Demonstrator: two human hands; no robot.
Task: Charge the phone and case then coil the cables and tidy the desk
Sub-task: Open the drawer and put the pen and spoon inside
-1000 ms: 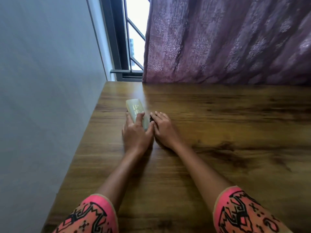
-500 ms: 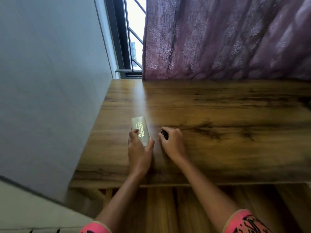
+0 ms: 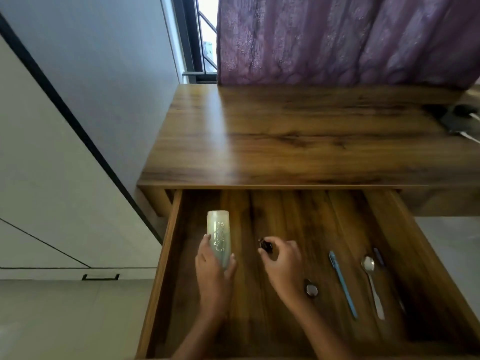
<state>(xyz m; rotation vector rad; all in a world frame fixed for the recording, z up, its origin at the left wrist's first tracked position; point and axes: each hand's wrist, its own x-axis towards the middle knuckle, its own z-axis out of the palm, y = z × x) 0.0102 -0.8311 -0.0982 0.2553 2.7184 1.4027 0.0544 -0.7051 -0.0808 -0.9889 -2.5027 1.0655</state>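
My left hand (image 3: pixel 214 268) grips a pale green tube-like bottle (image 3: pixel 218 235) over the left part of the open wooden drawer (image 3: pixel 166 255). My right hand (image 3: pixel 281 263) pinches a small dark object (image 3: pixel 265 246) just to the right of it, above the drawer floor. At the far right edge of the desk top (image 3: pixel 285 136) lies a dark device (image 3: pixel 459 118) with a white cable (image 3: pixel 467 135) running off frame; what it is exactly I cannot tell.
In the drawer lie a small round dark thing (image 3: pixel 311 290), a blue pen (image 3: pixel 342 283), a metal spoon (image 3: pixel 372 281) and a dark pen (image 3: pixel 379 257). A purple curtain (image 3: pixel 337 40) hangs behind the desk. The wall (image 3: pixel 104 74) stands close on the left.
Both hands came off the desk top and back toward me, carrying the bottle and the small dark object down over the open drawer. My view tilted down onto the drawer.
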